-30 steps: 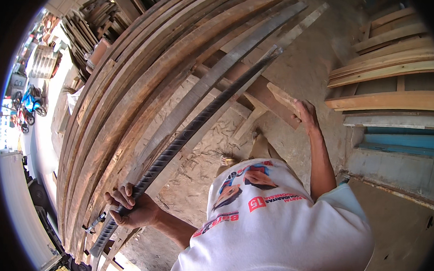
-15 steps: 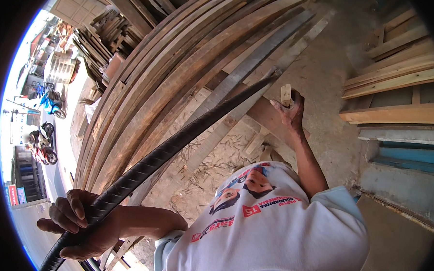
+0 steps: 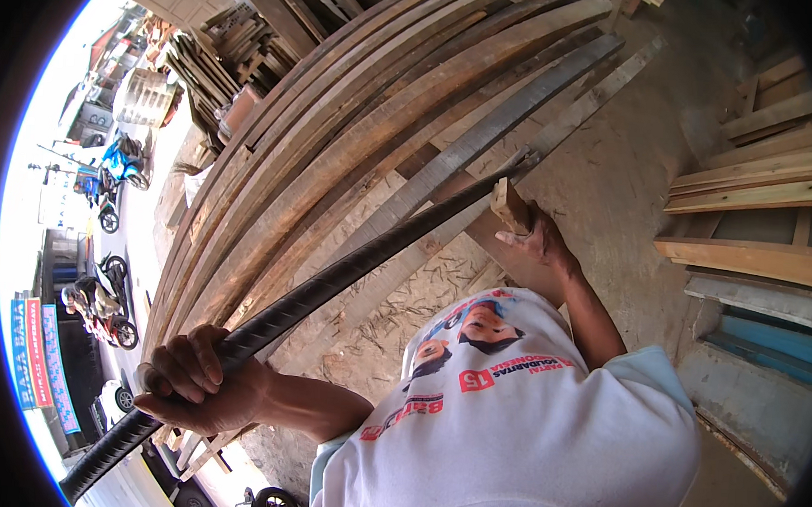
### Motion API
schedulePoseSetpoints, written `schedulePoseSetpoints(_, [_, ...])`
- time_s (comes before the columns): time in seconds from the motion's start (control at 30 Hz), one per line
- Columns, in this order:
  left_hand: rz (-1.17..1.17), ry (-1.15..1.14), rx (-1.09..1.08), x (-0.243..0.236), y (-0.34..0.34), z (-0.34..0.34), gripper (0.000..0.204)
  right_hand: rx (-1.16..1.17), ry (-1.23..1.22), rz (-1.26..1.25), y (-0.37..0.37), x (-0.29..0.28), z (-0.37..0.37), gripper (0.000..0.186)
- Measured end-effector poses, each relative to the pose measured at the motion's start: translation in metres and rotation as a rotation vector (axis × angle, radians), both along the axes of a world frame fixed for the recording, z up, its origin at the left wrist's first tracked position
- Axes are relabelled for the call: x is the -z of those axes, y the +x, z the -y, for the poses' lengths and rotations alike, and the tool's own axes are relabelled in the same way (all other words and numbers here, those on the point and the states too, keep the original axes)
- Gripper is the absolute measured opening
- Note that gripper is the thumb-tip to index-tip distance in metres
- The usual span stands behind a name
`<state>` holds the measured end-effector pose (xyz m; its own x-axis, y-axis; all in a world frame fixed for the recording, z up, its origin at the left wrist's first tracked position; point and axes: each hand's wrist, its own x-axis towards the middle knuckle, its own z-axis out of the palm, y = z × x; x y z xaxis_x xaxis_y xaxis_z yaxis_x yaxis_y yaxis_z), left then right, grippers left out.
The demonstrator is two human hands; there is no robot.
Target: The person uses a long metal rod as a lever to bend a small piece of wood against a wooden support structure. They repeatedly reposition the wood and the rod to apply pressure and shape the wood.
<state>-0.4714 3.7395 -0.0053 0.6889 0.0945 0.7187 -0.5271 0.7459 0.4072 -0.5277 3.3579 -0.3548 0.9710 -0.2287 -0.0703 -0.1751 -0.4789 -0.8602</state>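
My left hand (image 3: 203,382) is closed round the lower part of a long black ribbed crowbar (image 3: 314,292). The crowbar slants up to the right, and its narrow split-looking tip lies over the planks. A short wooden block (image 3: 511,206) is in my right hand (image 3: 544,241), gripped between thumb and fingers just below that tip. Whether block and crowbar touch, I cannot tell. Beneath them run a greyish plank (image 3: 493,121) and a paler plank (image 3: 603,97), with a wide brown board (image 3: 506,249) crossing under my right hand.
Several long beams (image 3: 338,160) lie side by side to the left. Sawn timber (image 3: 753,183) is stacked at the right by a wall with a blue recess (image 3: 773,347). Wood scraps (image 3: 220,60) are heaped at the far left. Beyond, a street holds motorbikes (image 3: 105,304). Nails or splinters litter the floor.
My right hand has brought the block left and tilted it, closer to the crowbar's tip. The left hand still grips the crowbar, now higher in view. The whole view has shifted slightly.
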Motion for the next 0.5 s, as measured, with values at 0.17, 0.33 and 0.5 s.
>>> schedulePoseSetpoints(0.17, [0.024,0.062,-0.024,-0.022,0.011,0.019,0.045,-0.011,-0.273,0.009,-0.029,0.004,0.007,0.075])
schedulePoseSetpoints(0.33, [0.024,0.166,0.096,-0.052,0.023,0.039,0.051,-0.051,-0.282,-0.051,-0.033,0.019,0.002,0.076])
schedulePoseSetpoints(0.5, [0.093,0.222,0.016,-0.070,0.022,0.072,0.049,0.131,-0.257,-0.018,0.003,0.015,-0.008,0.075])
